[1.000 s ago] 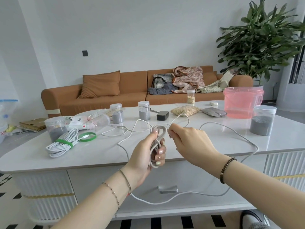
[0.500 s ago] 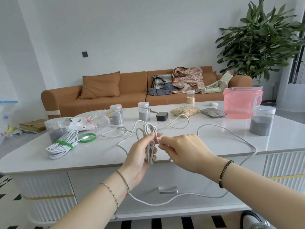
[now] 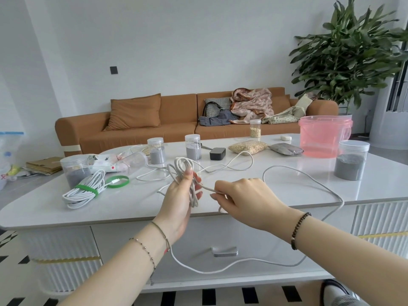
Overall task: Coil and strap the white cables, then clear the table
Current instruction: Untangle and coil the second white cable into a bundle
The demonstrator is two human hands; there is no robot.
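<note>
A left hand (image 3: 177, 203) grips loops of thin white cable (image 3: 193, 198) above a white table (image 3: 132, 202). The right hand (image 3: 245, 199) pinches the cable's loose length just beside it.

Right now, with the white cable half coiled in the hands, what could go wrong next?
The loose white cable passes the clear plastic jar of grey powder; pulling might tip it. Slack hanging low may snag the silver drawer handle. The coiled loops in the left hand could slip.
</note>
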